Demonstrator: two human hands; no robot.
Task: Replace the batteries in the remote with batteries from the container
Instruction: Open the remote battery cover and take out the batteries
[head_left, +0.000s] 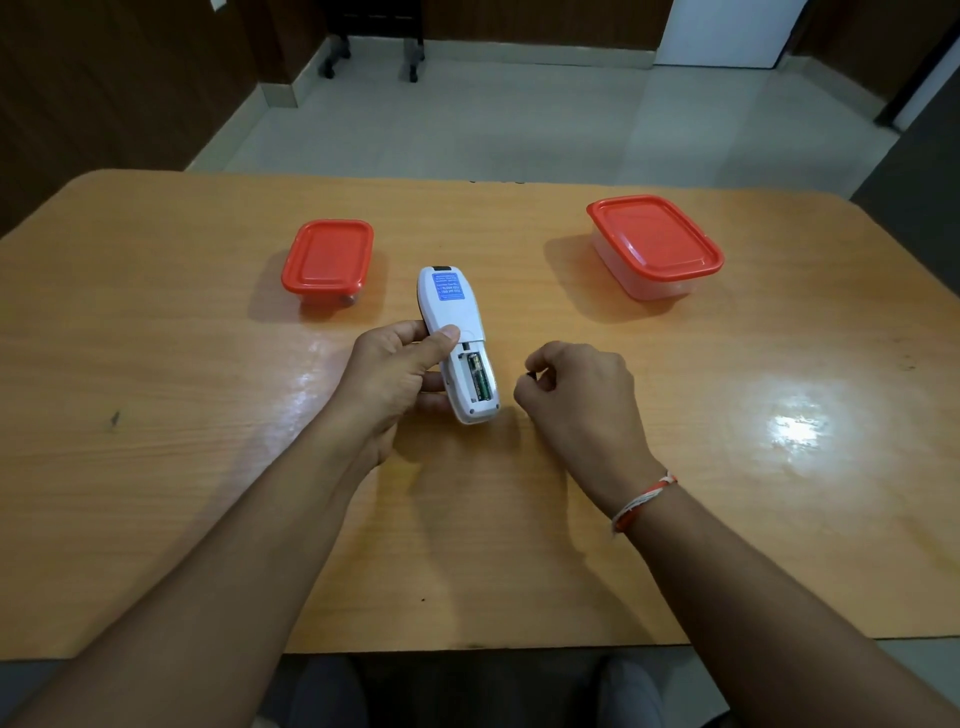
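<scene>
A white remote lies back-up in my left hand, with my thumb pressed on its middle. Its battery compartment is uncovered. One green battery sits in the right slot, and the left slot looks empty. My right hand hovers just right of the remote, fingers curled shut. A small dark end, apparently a battery, pokes out between thumb and forefinger. A small clear container with a red lid stands at the far left, lid on, with something dark showing at its bottom.
A larger clear container with a red lid stands at the far right, closed. The wooden table has a rounded far edge, with tiled floor and chair legs beyond it. A thread band circles my right wrist.
</scene>
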